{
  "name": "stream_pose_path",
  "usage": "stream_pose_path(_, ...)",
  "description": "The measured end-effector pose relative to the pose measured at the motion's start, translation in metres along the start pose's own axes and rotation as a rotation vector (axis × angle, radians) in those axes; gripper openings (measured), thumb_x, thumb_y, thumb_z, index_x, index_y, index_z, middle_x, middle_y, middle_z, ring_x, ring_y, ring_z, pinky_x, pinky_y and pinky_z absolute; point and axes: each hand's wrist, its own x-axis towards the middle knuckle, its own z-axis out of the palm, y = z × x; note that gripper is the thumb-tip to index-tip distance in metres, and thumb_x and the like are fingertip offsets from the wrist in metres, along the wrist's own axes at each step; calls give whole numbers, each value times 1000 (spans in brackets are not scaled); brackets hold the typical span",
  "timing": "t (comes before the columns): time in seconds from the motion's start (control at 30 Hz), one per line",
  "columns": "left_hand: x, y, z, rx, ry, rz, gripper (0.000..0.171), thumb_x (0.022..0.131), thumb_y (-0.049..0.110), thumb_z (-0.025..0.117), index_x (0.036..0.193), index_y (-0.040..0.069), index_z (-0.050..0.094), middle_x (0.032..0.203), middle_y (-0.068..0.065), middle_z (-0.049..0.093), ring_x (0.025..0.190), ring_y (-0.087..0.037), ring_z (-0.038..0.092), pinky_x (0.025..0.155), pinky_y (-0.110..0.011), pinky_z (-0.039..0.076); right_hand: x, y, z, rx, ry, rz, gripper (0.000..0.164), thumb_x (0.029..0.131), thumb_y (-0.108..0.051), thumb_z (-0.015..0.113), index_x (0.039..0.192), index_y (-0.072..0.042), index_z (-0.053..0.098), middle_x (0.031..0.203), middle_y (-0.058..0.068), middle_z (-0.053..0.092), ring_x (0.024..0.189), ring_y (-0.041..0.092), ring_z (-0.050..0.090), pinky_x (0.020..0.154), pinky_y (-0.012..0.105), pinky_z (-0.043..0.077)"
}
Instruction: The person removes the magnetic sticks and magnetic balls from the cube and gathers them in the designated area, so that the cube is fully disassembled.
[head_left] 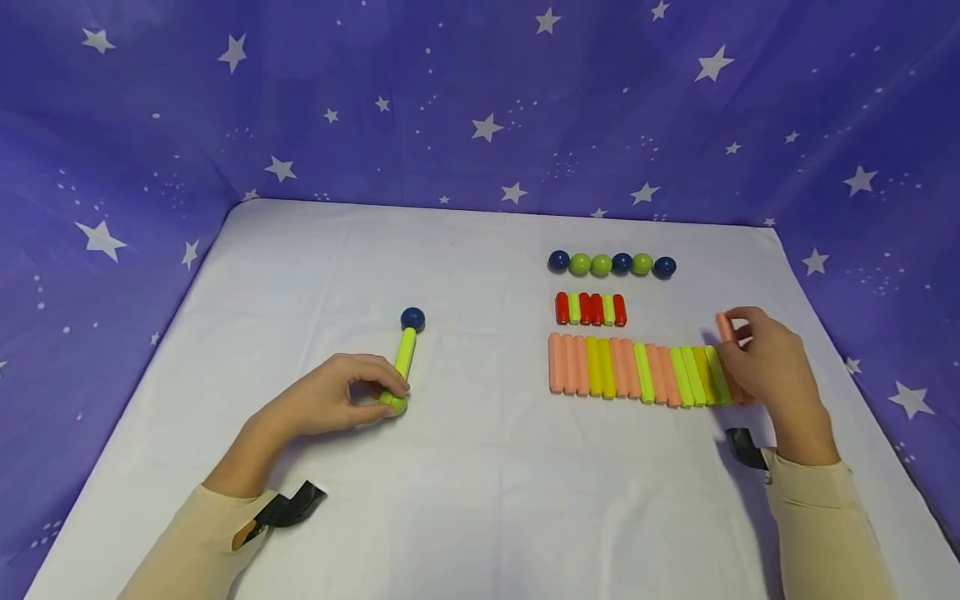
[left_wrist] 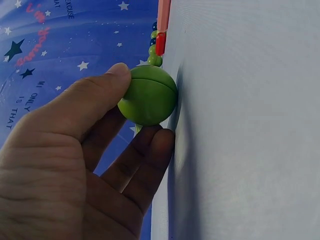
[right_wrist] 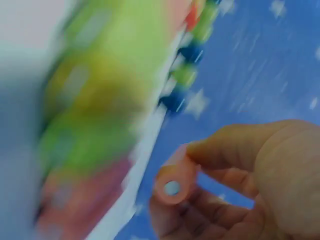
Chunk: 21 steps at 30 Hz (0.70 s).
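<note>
My left hand (head_left: 330, 396) pinches a green ball (left_wrist: 150, 95) between thumb and fingers, low at the white tabletop. From that ball a lime-green rod (head_left: 406, 352) runs away from me to a dark blue ball (head_left: 412, 319), all in one line. At the right, my right hand (head_left: 772, 358) pinches a salmon-pink rod (right_wrist: 177, 175), whose end shows a round silvery disc. Beneath and beside this hand lies a long row of pink, yellow and green rods (head_left: 622, 369), its right end partly hidden by the hand.
Behind the long row lie short red and lime-green rods (head_left: 590, 309) side by side. Farther back is a line of dark blue and green balls (head_left: 602, 265). A purple starry cloth (head_left: 420, 100) borders the white tabletop (head_left: 450, 508) at the back and sides.
</note>
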Motion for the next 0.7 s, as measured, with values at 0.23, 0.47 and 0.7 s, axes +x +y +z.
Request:
stream_pose_path(0.23,0,18,-4,-18,0,-13,26,77,-5,79,99,7,73,101,-7,70,91,-18,63,75,-35,51,-7,47,-4,-43,-171,103,53,92,-18,54,136,7,39,118,34,49,96,47,52,70,56,47)
stream_pose_path(0.47,-2,14,-2,3,7,-3,27,77,-6,79,99,8,73,101,-6,70,90,-19,63,74,-35,51,-11,47,-7,-44,-214,52,58,97,-25,51,140,10,32,123,36,47,103,51,51,75,62,46)
stream_pose_path(0.7,-5,-10,2,25,-4,-10,27,79,5,81,103,15,73,104,4,69,91,-13,62,74,-33,51,-13,19,-10,-38,-144,-59,55,97,-26,52,138,9,39,119,36,49,100,49,53,75,64,45)
